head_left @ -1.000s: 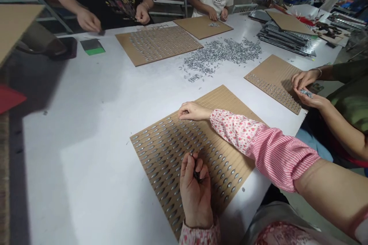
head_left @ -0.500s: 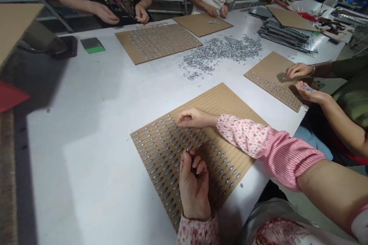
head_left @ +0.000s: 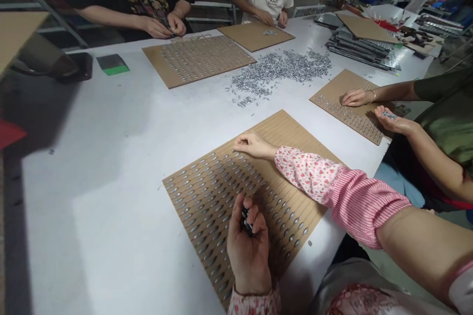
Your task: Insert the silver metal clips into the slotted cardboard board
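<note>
A brown cardboard sheet (head_left: 295, 133) lies on the white table, with rows of small silvery oval pieces (head_left: 291, 226) across its left and near parts. Over the sheet's near half, palm up, my left hand (head_left: 248, 246) has its fingers curled round several dark, shiny small pieces. My right hand (head_left: 254, 145) is at the far ends of the rows, thumb and fingertips pinched together right by the sheet. Whatever its fingertips hold is too small to make out. Bare ridged cardboard shows beyond and to the right of my right hand.
A heap of loose silvery pieces (head_left: 281, 69) lies beyond the sheet. Across the table, two people handle pieces at cardboard sheets (head_left: 158, 66). At right, a person's hand (head_left: 356, 97) touches another sheet (head_left: 347, 78). Stacked panels (head_left: 362, 49) stand at the back right.
My right hand has moved slightly right and away from me, its fingers now at the sheet. My left hand remains curled. The person at right has moved one hand left over their sheet.
</note>
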The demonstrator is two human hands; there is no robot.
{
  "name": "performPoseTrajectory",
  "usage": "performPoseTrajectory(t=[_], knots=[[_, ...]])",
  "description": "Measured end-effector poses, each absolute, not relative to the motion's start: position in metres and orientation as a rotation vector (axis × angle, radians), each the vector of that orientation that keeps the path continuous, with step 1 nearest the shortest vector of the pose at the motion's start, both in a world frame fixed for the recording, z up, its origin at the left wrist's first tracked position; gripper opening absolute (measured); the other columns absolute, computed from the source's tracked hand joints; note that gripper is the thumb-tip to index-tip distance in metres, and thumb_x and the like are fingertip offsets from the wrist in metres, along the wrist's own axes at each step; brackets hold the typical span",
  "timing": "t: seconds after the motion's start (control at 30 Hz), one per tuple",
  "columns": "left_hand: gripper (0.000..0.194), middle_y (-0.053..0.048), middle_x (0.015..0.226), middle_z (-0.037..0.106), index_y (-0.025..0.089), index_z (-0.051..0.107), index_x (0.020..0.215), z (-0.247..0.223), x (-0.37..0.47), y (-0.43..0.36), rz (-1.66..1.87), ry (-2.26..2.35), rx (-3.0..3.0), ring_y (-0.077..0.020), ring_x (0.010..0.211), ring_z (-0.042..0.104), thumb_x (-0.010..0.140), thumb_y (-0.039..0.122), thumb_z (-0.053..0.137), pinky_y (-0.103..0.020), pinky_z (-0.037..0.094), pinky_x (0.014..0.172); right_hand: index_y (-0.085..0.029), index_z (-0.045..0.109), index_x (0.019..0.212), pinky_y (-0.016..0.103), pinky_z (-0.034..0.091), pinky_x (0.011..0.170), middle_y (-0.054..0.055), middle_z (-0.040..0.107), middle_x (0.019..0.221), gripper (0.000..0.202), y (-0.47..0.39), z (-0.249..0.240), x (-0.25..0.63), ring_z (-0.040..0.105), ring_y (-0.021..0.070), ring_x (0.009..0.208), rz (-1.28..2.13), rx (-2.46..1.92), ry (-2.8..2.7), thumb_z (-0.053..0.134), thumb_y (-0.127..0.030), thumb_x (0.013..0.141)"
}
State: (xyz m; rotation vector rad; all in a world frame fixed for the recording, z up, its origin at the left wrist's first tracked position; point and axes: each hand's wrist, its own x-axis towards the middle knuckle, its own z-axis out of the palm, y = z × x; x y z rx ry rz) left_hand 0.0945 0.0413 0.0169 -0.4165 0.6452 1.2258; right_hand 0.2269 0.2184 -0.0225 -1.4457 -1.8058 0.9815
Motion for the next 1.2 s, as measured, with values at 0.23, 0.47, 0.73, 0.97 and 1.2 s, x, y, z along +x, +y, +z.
performPoseTrajectory(t=[0.23, 0.47, 0.73, 0.97, 1.2], knots=[[0.027, 0.001, 0.07, 0.049, 0.012, 0.055, 0.086, 0.017, 0.097, 0.04, 1.196, 0.646, -0.4, -0.0023, 0.046, 0.039, 0.097, 0.013, 0.03, -0.011, 0.032, 0.036, -0.018, 0.066, 0.074, 0.028, 0.031, 0.085, 0.001, 0.058, 0.078, 0.014, 0.226, -0.029, 0.224, 0.046, 0.0145, 0.082, 0.646, -1.627, -2.042, 0.06, -0.03, 0.079], [0.022, -0.001, 0.072, 0.05, 0.01, 0.058, 0.097, 0.015, 0.096, 0.04, 1.247, 0.679, -0.305, -0.0043, 0.05, 0.042, 0.092, 0.007, 0.036, -0.013, 0.035, 0.038, -0.018, 0.066, 0.075, 0.029, 0.032, 0.085, 0.003, 0.058, 0.082, 0.016, 0.229, -0.027, 0.225, 0.046, 0.0164, 0.086, 0.648, -1.644, -2.118, 0.059, -0.031, 0.078], [0.025, -0.001, 0.079, 0.055, 0.012, 0.056, 0.085, 0.017, 0.097, 0.039, 1.218, 0.669, -0.329, -0.0021, 0.049, 0.039, 0.097, 0.012, 0.034, -0.011, 0.033, 0.037, -0.013, 0.061, 0.081, 0.026, 0.04, 0.077, 0.002, 0.06, 0.08, 0.017, 0.195, -0.013, 0.226, 0.052, 0.0122, 0.078, 1.006, -1.353, -1.917, 0.058, -0.03, 0.082], [0.007, 0.001, 0.075, 0.051, 0.014, 0.06, 0.085, 0.008, 0.1, 0.039, 1.281, 0.684, -0.218, -0.0026, 0.051, 0.041, 0.089, 0.017, 0.056, -0.011, 0.034, 0.039, -0.014, 0.065, 0.092, 0.025, 0.044, 0.082, 0.005, 0.066, 0.092, 0.023, 0.143, 0.024, 0.239, 0.058, 0.0123, 0.087, 1.363, -0.626, -2.237, 0.068, -0.031, 0.078], [0.009, 0.002, 0.069, 0.047, 0.013, 0.063, 0.087, 0.009, 0.103, 0.038, 1.287, 0.744, -0.147, -0.0024, 0.046, 0.036, 0.088, 0.021, 0.058, -0.011, 0.032, 0.036, -0.016, 0.066, 0.082, 0.026, 0.042, 0.087, 0.003, 0.066, 0.084, 0.016, 0.144, 0.022, 0.227, 0.057, 0.012, 0.085, 1.18, -0.584, -2.306, 0.063, -0.031, 0.083]])
